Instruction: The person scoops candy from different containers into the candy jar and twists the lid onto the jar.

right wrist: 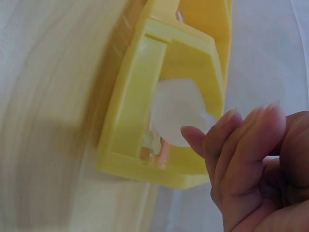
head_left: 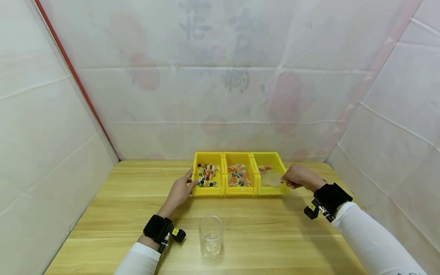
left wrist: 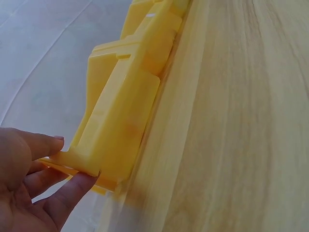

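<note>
Three yellow bins stand side by side at the table's back. My left hand (head_left: 180, 190) grips the outer side wall of the left bin (left wrist: 116, 116), thumb on one side of the edge and fingers on the other. Round-headed lollipops (head_left: 207, 175) in dark, teal and red lie inside. My right hand (head_left: 298, 177), fingers curled, holds a translucent white scoop (right wrist: 178, 113) by its handle, mostly hidden by the fingers. The scoop's bowl lies inside the right bin (right wrist: 126, 96), over small orange and pale pieces (right wrist: 155, 149).
The middle bin (head_left: 240, 191) holds more lollipops among orange pieces. A clear cup (head_left: 211, 237) stands upright on the wooden table (head_left: 261, 233), nearer me than the bins. White sheet walls (head_left: 213, 95) enclose the back and both sides.
</note>
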Demonstrator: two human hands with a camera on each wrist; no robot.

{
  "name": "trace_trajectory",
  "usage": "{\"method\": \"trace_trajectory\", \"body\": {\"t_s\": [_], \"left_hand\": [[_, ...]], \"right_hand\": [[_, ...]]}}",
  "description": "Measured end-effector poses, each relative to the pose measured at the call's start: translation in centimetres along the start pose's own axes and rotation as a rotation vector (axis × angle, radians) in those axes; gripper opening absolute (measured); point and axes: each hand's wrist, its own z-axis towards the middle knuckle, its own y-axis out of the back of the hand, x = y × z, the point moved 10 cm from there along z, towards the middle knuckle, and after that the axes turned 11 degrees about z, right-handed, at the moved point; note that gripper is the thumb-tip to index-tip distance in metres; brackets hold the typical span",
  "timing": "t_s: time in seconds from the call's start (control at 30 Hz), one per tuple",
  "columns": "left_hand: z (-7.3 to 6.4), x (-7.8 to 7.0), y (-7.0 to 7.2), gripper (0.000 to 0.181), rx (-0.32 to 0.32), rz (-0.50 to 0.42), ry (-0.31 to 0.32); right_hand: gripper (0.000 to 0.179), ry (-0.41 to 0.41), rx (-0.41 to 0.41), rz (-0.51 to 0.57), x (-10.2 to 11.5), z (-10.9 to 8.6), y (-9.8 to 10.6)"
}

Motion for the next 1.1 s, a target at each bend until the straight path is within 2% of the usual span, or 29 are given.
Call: {"method": "trace_trajectory", "body": {"t_s": [0.17,0.63,0.83,1.03,1.1], "left_hand": [[0.0,0.1,0.2,0.063,-0.008,0.022,0.001],[-0.5,-0.2,0.5,0.063,0.003,0.008,-0.003],[-0.6,-0.3,0.3,0.063,0.013,0.010,-0.012],[-0.6,-0.4,0.8,0.063,-0.006,0.007,-0.014],[-0.7,-0.4,0.9,0.063,-0.006,0.014,-0.012]], "right_hand": [[0.025,-0.042,0.009,0.127,-1.0,0.6,-0.9],[0.029,-0.044,0.000,0.285,-1.7,2.7,-3.6],[0.027,-0.049,-0.031,0.376,-1.8,3.5,-3.9],[0.032,-0.066,-0.015,0.553,-2.0,4.0,-4.1],[0.034,-0.063,-0.023,0.542,-2.1,3.9,-4.0]]}}
